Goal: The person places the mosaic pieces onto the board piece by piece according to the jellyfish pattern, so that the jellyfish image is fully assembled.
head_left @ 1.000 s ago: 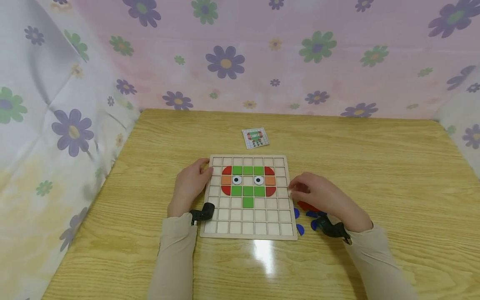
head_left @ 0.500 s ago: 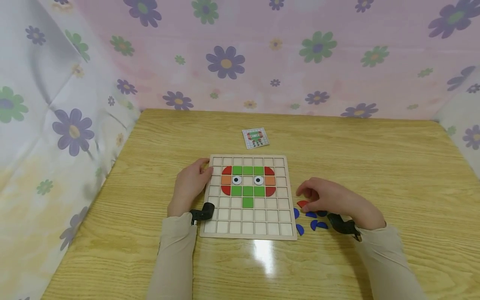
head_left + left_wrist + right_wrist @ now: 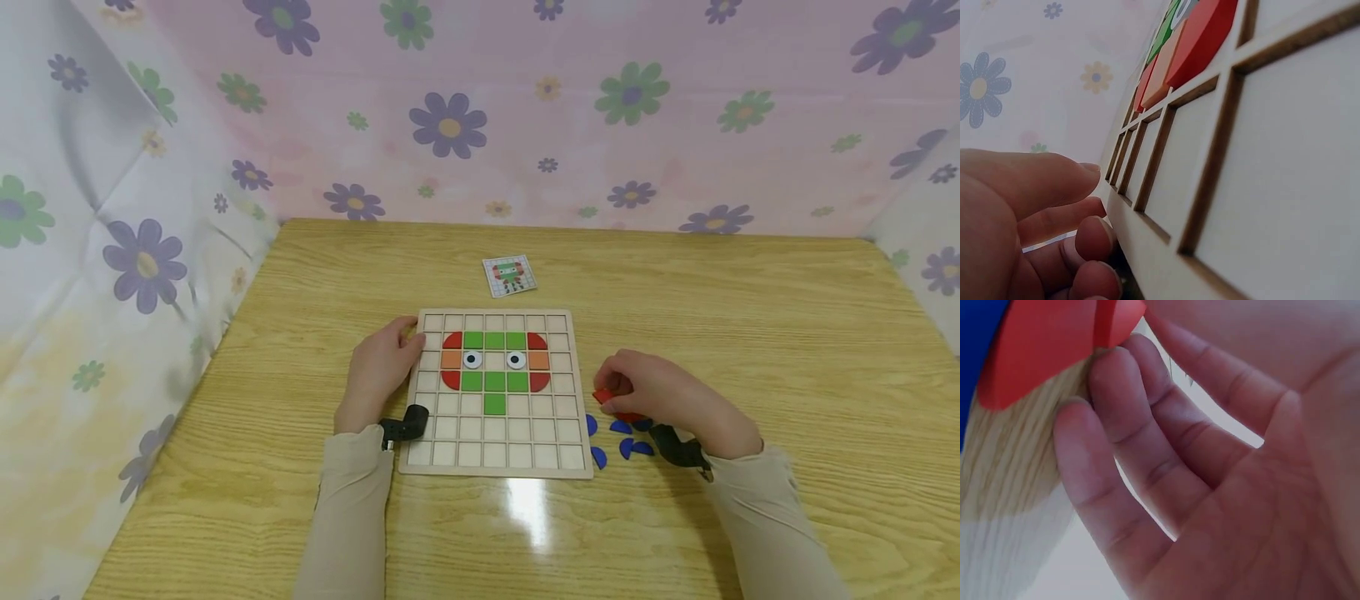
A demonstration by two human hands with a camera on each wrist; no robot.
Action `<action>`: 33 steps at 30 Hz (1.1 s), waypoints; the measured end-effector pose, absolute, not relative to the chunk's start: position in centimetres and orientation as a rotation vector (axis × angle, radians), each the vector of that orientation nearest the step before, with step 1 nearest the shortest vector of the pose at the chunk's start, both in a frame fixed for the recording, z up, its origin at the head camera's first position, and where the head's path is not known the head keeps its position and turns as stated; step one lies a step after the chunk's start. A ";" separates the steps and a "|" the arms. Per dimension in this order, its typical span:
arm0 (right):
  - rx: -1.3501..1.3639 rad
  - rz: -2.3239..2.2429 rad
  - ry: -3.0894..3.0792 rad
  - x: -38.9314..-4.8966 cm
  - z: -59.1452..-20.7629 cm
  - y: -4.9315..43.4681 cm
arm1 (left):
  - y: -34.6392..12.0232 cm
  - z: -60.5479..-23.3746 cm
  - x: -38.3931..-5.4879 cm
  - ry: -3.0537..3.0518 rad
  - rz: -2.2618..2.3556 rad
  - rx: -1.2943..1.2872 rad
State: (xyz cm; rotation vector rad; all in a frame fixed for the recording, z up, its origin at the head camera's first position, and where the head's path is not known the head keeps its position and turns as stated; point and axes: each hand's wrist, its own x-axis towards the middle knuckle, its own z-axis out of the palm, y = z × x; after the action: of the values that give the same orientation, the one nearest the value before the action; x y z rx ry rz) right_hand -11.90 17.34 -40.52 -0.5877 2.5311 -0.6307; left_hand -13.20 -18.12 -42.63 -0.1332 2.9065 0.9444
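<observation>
Pickup seems underway; my half-curled right hand [image 3: 651, 393] pinches a red tile [image 3: 602, 397] beside the grid board [image 3: 521, 456]; next needs lifting.

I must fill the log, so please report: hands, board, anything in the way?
Left hand touching board at left edge. Right hand pinching red piece, right of board. Board partly filled. Loose blue pieces nearby, seemingly not blocking.
</observation>
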 end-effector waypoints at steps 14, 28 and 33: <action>-0.525 -0.601 2.574 -11.8 -40.7 16.7 | -18.2 -42.6 -13.1 2.921 0.929 -0.117; -0.570 -0.691 2.624 -11.5 -39.8 16.6 | -18.1 -42.5 -13.1 2.910 0.929 -0.120; -0.628 -0.769 2.619 -11.5 -39.2 16.2 | -18.1 -42.4 -13.1 2.910 0.926 -0.129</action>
State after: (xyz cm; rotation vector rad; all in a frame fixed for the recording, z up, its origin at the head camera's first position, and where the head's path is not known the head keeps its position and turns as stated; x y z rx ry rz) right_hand -11.47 16.18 -39.24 -0.6279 2.6194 -0.7686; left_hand -13.06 -18.11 -42.39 -0.1289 2.9102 0.9264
